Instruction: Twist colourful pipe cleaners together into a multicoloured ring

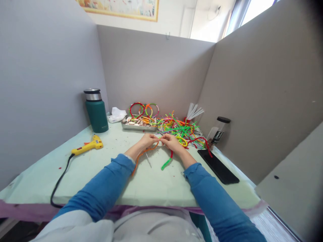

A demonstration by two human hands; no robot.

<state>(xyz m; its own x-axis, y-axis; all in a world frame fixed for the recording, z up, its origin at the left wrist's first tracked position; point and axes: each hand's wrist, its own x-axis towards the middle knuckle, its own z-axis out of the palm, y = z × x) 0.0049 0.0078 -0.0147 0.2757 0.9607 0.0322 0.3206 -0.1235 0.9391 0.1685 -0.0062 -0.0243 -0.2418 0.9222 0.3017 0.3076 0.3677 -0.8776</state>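
My left hand (148,140) and my right hand (170,142) meet over the middle of the table, fingertips pinched close together. An orange pipe cleaner (138,159) runs from the fingertips and hangs down past my left wrist. From beneath my right hand comes a red and green fuzzy strip (166,163), its green end lowest. The exact spot where the pieces meet is too small to make out. A thin metal tool (148,160) lies on the table below my left hand, partly hidden.
Behind my hands are a metal tray (138,128) of shells, several fuzzy rings (136,104) and a heap of pipe cleaners (180,126). At left stand a green bottle (96,114) and a yellow glue gun (88,145). A black phone (219,167) and clear bottle (222,126) are right.
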